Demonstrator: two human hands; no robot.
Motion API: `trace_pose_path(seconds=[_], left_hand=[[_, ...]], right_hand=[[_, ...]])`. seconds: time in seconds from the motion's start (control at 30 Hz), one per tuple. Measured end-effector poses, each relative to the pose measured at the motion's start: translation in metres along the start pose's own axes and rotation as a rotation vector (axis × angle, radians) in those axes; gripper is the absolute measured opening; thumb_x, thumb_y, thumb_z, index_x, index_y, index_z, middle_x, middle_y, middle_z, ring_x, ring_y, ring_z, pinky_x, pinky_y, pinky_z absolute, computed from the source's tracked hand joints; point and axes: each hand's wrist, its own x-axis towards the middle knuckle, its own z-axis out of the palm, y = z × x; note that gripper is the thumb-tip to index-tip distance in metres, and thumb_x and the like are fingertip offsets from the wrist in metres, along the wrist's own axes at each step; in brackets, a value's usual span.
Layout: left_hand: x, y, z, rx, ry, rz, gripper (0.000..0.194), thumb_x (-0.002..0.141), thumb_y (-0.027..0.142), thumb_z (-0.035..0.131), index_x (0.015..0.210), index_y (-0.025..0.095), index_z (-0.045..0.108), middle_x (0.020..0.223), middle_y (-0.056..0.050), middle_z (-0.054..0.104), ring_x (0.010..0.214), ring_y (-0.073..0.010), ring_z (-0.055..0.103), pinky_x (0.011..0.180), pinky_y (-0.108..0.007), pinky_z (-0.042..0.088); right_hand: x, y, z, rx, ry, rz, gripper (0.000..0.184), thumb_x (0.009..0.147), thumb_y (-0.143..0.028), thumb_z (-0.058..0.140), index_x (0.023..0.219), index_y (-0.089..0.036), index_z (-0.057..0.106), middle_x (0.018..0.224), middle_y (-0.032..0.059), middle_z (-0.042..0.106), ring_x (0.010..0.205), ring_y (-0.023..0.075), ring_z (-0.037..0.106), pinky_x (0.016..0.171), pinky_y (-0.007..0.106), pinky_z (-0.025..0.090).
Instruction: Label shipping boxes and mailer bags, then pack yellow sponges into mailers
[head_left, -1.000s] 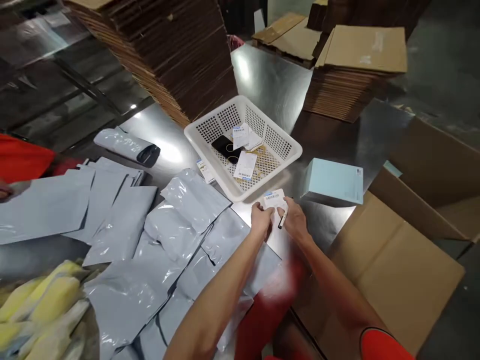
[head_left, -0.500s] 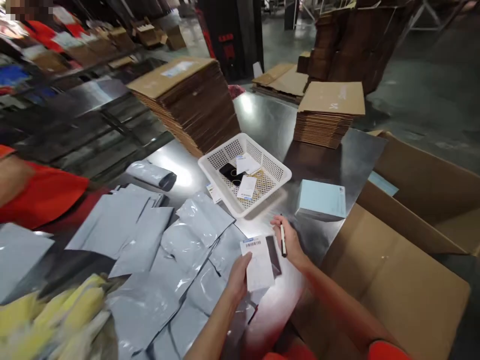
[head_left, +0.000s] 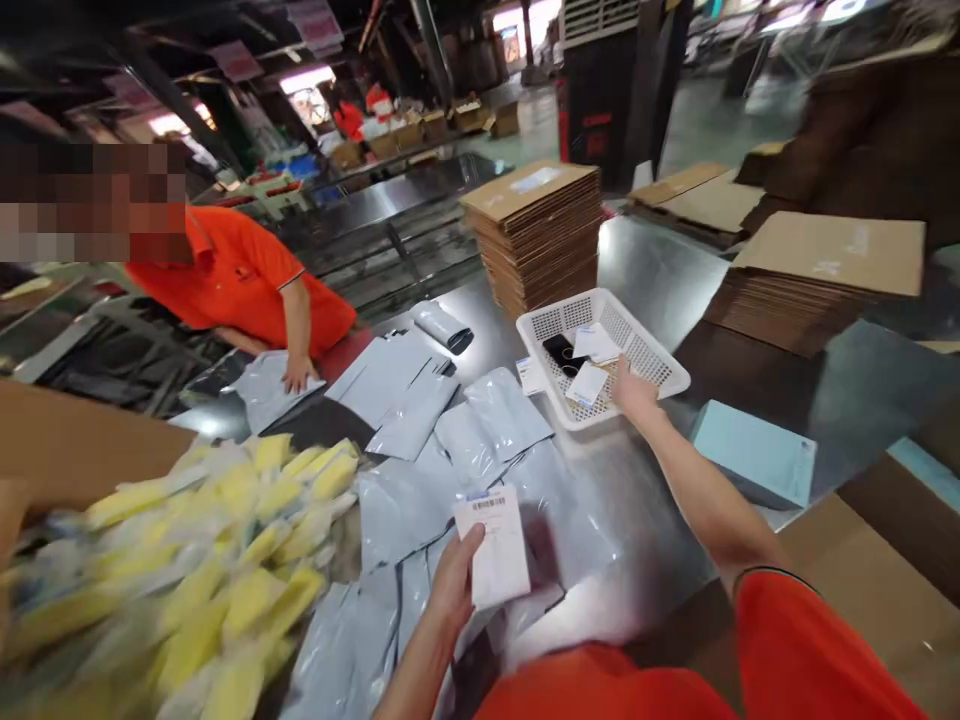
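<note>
Across the steel packing table (head_left: 660,270), my feed showed my left hand (head_left: 454,580) holding a white barcode label (head_left: 495,550) upright, long axis pointing away from me, above grey poly mailers (head_left: 465,470). My right hand (head_left: 636,393), open, sat farther off at the near rim of a white plastic basket (head_left: 600,330); the label's print was too blurred to read

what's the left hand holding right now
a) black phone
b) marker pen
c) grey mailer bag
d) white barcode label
d, the left hand grips the white barcode label upright by its lower edge, above the grey mailer bags.
</note>
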Motion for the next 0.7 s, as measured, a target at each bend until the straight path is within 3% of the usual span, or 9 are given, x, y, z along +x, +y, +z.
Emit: trace_pose_path(seconds=[0.1, 0.17, 0.23, 0.33, 0.47, 0.6, 0.7], left_hand=[[0.001, 0.007, 0.006, 0.008, 0.015, 0.103, 0.040, 0.061, 0.033, 0.084, 0.095, 0.016, 0.069, 0.085, -0.009, 0.077, 0.083, -0.0296, 0.073, 0.069, -0.035, 0.059], [0.006, 0.011, 0.012, 0.004, 0.029, 0.134, 0.046, 0.055, 0.036, 0.088, 0.091, 0.015, 0.068, 0.083, -0.008, 0.077, 0.081, -0.0294, 0.073, 0.069, -0.034, 0.058], [0.010, 0.013, 0.018, -0.014, 0.034, 0.151, 0.055, 0.049, 0.040, 0.091, 0.092, 0.014, 0.067, 0.081, -0.008, 0.077, 0.078, -0.0289, 0.073, 0.070, -0.035, 0.058], [0.011, 0.012, 0.021, -0.086, -0.045, 0.138, 0.062, 0.050, 0.049, 0.091, 0.096, 0.014, 0.068, 0.087, -0.011, 0.077, 0.084, -0.0296, 0.072, 0.075, -0.036, 0.058], [0.016, 0.004, 0.013, -0.208, -0.135, -0.008, 0.060, 0.063, 0.065, 0.078, 0.095, 0.014, 0.070, 0.097, -0.014, 0.076, 0.092, -0.0312, 0.071, 0.077, -0.038, 0.058], [0.027, -0.011, 0.001, -0.131, -0.120, 0.055, 0.053, 0.064, 0.044, 0.085, 0.105, 0.015, 0.069, 0.100, -0.010, 0.075, 0.087, -0.0271, 0.071, 0.074, -0.033, 0.057], [0.036, -0.023, -0.007, -0.057, -0.122, 0.114, 0.074, 0.064, 0.034, 0.086, 0.131, 0.022, 0.057, 0.108, -0.007, 0.074, 0.083, -0.0210, 0.071, 0.073, -0.029, 0.055]], right_hand=[[-0.042, -0.036, 0.013, 0.283, -0.066, -0.298, 0.047, 0.093, -0.037, 0.048, 0.134, -0.013, 0.050, 0.096, 0.0137, 0.068, 0.086, 0.0229, 0.064, 0.076, 0.035, 0.046], [-0.079, -0.062, 0.026, 0.557, -0.287, -0.523, 0.043, 0.089, -0.048, 0.050, 0.117, -0.017, 0.060, 0.085, 0.0050, 0.067, 0.072, 0.0169, 0.060, 0.065, 0.028, 0.045], [-0.113, -0.083, 0.038, 0.684, -0.480, -0.607, 0.041, 0.085, -0.053, 0.053, 0.103, -0.018, 0.064, 0.075, 0.0003, 0.064, 0.063, 0.0142, 0.055, 0.056, 0.025, 0.042], [-0.139, -0.097, 0.047, 0.728, -0.534, -0.547, 0.037, 0.079, -0.055, 0.059, 0.085, -0.018, 0.064, 0.063, -0.0029, 0.058, 0.057, 0.0136, 0.050, 0.052, 0.025, 0.038], [-0.135, -0.093, 0.047, 0.801, -0.529, -0.424, 0.035, 0.077, -0.054, 0.059, 0.073, -0.019, 0.059, 0.058, -0.0024, 0.055, 0.057, 0.0146, 0.052, 0.051, 0.025, 0.039], [-0.125, -0.085, 0.043, 0.818, -0.362, -0.375, 0.035, 0.081, -0.053, 0.056, 0.072, -0.019, 0.057, 0.057, -0.0037, 0.050, 0.054, 0.0129, 0.047, 0.050, 0.024, 0.036], [-0.123, -0.081, 0.046, 0.763, -0.235, -0.409, 0.036, 0.083, -0.053, 0.055, 0.069, -0.019, 0.056, 0.054, -0.0050, 0.044, 0.053, 0.0117, 0.042, 0.051, 0.024, 0.032]])
